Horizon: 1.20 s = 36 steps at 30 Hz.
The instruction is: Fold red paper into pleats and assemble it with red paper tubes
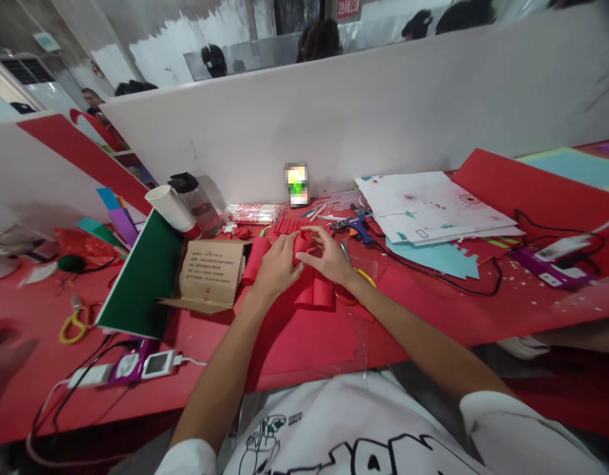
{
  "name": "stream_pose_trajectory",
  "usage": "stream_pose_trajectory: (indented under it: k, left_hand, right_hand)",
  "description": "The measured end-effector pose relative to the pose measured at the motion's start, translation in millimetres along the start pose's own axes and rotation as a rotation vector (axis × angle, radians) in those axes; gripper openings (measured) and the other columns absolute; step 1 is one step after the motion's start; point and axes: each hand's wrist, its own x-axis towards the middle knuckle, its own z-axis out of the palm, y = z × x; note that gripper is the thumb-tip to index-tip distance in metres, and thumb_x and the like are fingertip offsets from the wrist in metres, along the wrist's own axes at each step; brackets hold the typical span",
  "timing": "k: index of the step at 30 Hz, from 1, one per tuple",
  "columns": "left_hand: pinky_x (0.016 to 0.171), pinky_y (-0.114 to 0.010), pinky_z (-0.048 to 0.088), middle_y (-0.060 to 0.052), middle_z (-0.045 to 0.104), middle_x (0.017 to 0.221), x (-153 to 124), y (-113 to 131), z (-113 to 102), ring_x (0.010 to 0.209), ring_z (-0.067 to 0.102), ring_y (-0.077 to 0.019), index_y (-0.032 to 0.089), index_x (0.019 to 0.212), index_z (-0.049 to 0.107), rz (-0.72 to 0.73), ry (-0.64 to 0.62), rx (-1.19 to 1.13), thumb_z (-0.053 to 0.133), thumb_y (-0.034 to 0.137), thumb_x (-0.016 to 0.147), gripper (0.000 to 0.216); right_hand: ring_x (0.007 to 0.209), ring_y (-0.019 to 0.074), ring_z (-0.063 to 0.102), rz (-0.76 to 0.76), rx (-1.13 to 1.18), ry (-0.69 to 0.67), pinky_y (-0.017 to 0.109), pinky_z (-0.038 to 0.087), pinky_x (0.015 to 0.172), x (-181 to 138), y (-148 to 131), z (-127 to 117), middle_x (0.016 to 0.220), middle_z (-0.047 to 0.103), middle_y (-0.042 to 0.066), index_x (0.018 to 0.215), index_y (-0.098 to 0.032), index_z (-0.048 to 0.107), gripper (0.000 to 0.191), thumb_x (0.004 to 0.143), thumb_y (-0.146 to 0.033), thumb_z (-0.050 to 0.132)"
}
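Observation:
Both hands meet over red paper rolls [314,293] at the middle of the table. My left hand [278,265] is closed, with its fingers pressed against a small red paper roll [303,245]. From the other side, my right hand [328,254] curls thumb and fingers round the same roll. Another red roll [256,259] lies just left of my left hand. Flat red paper [309,343] spreads out below the rolls, towards me. Scissors [366,277] with yellow handles lie beside my right wrist, partly hidden.
An open cardboard box [210,274] stands left, beside a green board [140,284]. A phone [297,186] leans on the white partition [334,119]. Behind my right hand lies a blue glue gun [359,227] with a black cable. Printed sheets [427,204] and a purple power strip [551,267] are right.

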Motion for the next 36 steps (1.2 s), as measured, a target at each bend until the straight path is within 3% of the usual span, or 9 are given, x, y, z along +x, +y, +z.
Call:
stream_pose_trajectory:
  k: [5,9,14,18,23,32,36]
  left_hand:
    - [0.105,-0.044,0.047,-0.020,0.051,0.147,-0.5,0.3,4.2,0.137,0.051,-0.0320,0.014,0.149,0.033,-0.008,-0.044,-0.021,0.059,0.041,0.093,0.067]
    - [0.088,-0.041,0.053,-0.017,0.065,0.130,0.7,0.3,0.1,0.118,0.065,-0.0330,0.017,0.139,0.041,-0.153,-0.057,0.012,0.062,0.052,0.091,0.063]
    - [0.083,-0.036,0.052,-0.016,0.065,0.128,0.0,9.2,-4.4,0.117,0.065,-0.0323,0.017,0.130,0.048,-0.154,-0.077,0.153,0.061,0.041,0.093,0.046]
    - [0.087,-0.037,0.052,-0.017,0.064,0.130,-0.8,9.3,-3.2,0.118,0.064,-0.0316,0.016,0.132,0.047,-0.113,-0.070,0.174,0.060,0.037,0.093,0.046]
    - [0.098,-0.041,0.050,-0.019,0.057,0.141,0.3,1.3,-5.8,0.129,0.057,-0.0321,0.014,0.138,0.041,-0.074,-0.058,0.037,0.065,0.055,0.089,0.069]
    - [0.092,-0.040,0.050,-0.014,0.067,0.126,1.4,1.6,-13.5,0.115,0.064,-0.0328,0.018,0.136,0.048,-0.157,-0.066,0.070,0.064,0.063,0.087,0.069]
    - [0.094,-0.040,0.049,-0.014,0.066,0.129,1.5,2.6,-15.2,0.118,0.063,-0.0323,0.019,0.136,0.049,-0.127,-0.055,0.186,0.060,0.058,0.091,0.059]
  right_hand:
    - [0.120,0.0241,0.061,0.020,0.044,0.096,0.043,0.050,0.106,4.3,7.6,-2.6,0.134,0.060,0.010,0.122,-0.025,0.055,0.052,0.078,-0.043,0.075]
    - [0.122,0.0246,0.060,0.077,0.073,0.077,0.042,0.051,0.103,6.7,11.8,-7.2,0.127,0.063,0.010,0.122,-0.025,0.055,0.052,0.078,-0.045,0.074]
    - [0.129,0.0255,0.057,0.042,0.092,-0.014,0.042,0.050,0.106,2.6,6.2,-1.4,0.139,0.058,0.011,0.132,-0.026,0.049,0.065,0.077,-0.046,0.076]
    - [0.125,0.0254,0.058,-0.024,-0.016,0.065,0.044,0.046,0.111,1.2,3.0,1.7,0.136,0.060,0.011,0.126,-0.024,0.055,0.057,0.078,-0.046,0.076]
    - [0.118,0.0240,0.060,0.026,0.017,0.113,0.041,0.052,0.101,6.0,5.0,-9.7,0.130,0.062,0.010,0.122,-0.026,0.055,0.051,0.079,-0.044,0.074]
    - [0.115,0.0247,0.061,-0.057,-0.041,0.186,0.044,0.049,0.105,11.2,3.6,-19.8,0.123,0.063,0.009,0.115,-0.027,0.057,0.043,0.082,-0.052,0.069]
    - [0.123,0.0273,0.059,-0.074,-0.082,0.061,0.046,0.045,0.109,9.0,0.8,-23.1,0.127,0.064,0.010,0.101,-0.022,0.065,0.037,0.082,-0.054,0.071]
